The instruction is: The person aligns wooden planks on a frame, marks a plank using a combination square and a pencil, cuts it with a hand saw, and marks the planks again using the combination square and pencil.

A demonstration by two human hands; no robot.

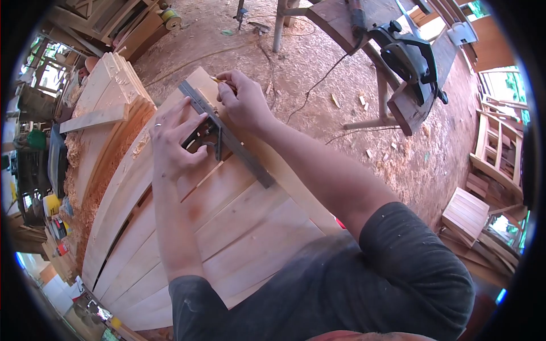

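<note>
My left hand (173, 133) presses a combination square (242, 152) against pale wooden boards (244, 210), its fingers lying over the head and blade. The dark metal blade slants across the boards from upper left to lower right. Pinched in my right hand (247, 101) is a pencil (216, 79), just right of the blade's upper end; its tip is too small to make out. Under both hands the boards lie side by side, with narrow dark gaps between some of them.
A stack of planks (108, 96) with shavings stands at left, a loose strip (94, 118) across it. On a wooden bench (335, 23) at upper right sits an electric planer (406, 57) with a trailing cord (310, 91). Shavings cover the floor. Wooden frames (500, 142) stand far right.
</note>
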